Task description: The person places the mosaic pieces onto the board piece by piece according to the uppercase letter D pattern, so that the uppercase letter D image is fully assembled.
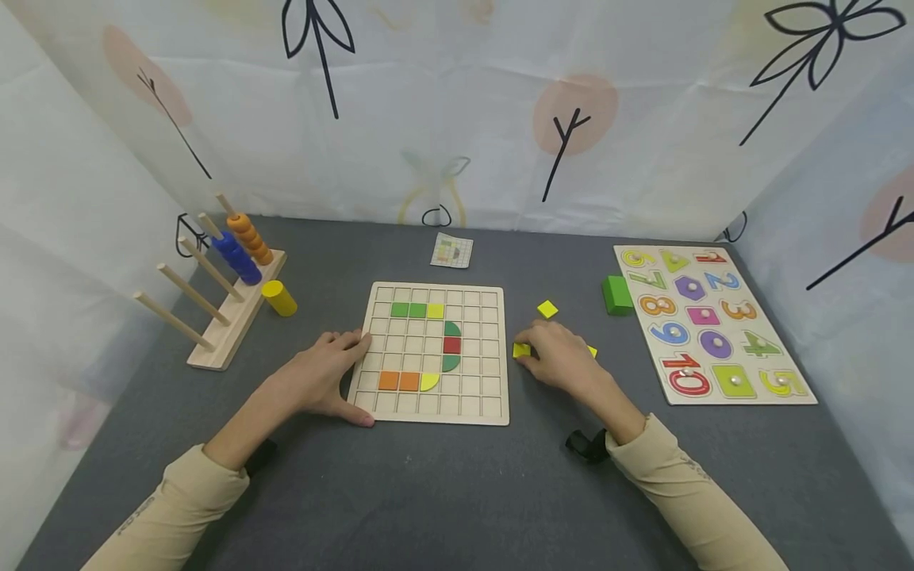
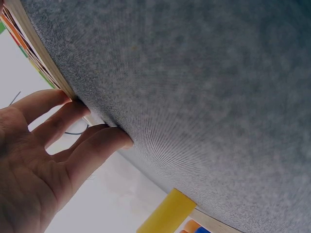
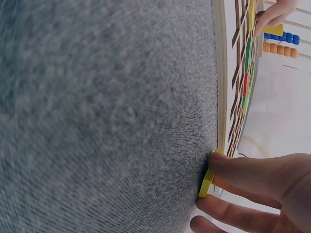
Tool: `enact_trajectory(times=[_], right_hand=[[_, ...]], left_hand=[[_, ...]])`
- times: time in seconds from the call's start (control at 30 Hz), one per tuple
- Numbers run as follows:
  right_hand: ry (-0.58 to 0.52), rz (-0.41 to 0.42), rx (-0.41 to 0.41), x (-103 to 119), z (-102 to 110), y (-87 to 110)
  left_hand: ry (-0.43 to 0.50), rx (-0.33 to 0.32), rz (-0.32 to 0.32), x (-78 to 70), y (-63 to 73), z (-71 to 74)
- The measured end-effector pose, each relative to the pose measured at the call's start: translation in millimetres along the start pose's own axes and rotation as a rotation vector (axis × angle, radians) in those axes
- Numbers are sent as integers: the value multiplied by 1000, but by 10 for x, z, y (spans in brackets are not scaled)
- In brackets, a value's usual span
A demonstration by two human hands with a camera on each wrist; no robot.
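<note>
A pale wooden grid board point(image 1: 485, 406) lies in the middle of the dark table with green, yellow, red and orange pieces in a curved pattern. My left hand point(image 1: 324, 377) rests against its left side, thumb at the lower left corner and fingertips touching the edge. Just right of the board, my right hand point(image 1: 560, 353) pinches a yellow square tile point(image 1: 521, 350) between thumb and finger. The right wrist view shows this tile point(image 3: 207, 182) tilted near the tabletop. One yellow tile point(image 1: 547, 309) lies beyond the hand; another point(image 1: 593, 351) is partly hidden behind it.
Behind the board lies a small pattern card point(image 1: 451, 251). At left stand a peg stacker point(image 1: 239, 321) with blue and orange beads and a yellow cylinder point(image 1: 279, 298). A green block point(image 1: 617, 296) touches or nearly touches the number puzzle point(image 1: 712, 296) at right.
</note>
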State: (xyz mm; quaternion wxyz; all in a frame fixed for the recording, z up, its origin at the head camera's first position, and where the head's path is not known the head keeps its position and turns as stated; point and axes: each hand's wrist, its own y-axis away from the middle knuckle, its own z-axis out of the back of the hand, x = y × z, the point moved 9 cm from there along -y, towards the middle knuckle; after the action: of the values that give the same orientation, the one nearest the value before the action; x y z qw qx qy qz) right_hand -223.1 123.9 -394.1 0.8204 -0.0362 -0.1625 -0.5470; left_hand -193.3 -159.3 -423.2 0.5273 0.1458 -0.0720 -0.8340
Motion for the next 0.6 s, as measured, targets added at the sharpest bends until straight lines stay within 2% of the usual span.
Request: enact_trajectory(times=[0.37, 0.6], right_hand=[[-6, -9, -42, 25, 52, 16], [-19, 23, -82, 118, 91, 30]], left_hand=[[-3, 9, 7, -2, -6, 0], [-1, 11, 8, -4, -8, -1]])
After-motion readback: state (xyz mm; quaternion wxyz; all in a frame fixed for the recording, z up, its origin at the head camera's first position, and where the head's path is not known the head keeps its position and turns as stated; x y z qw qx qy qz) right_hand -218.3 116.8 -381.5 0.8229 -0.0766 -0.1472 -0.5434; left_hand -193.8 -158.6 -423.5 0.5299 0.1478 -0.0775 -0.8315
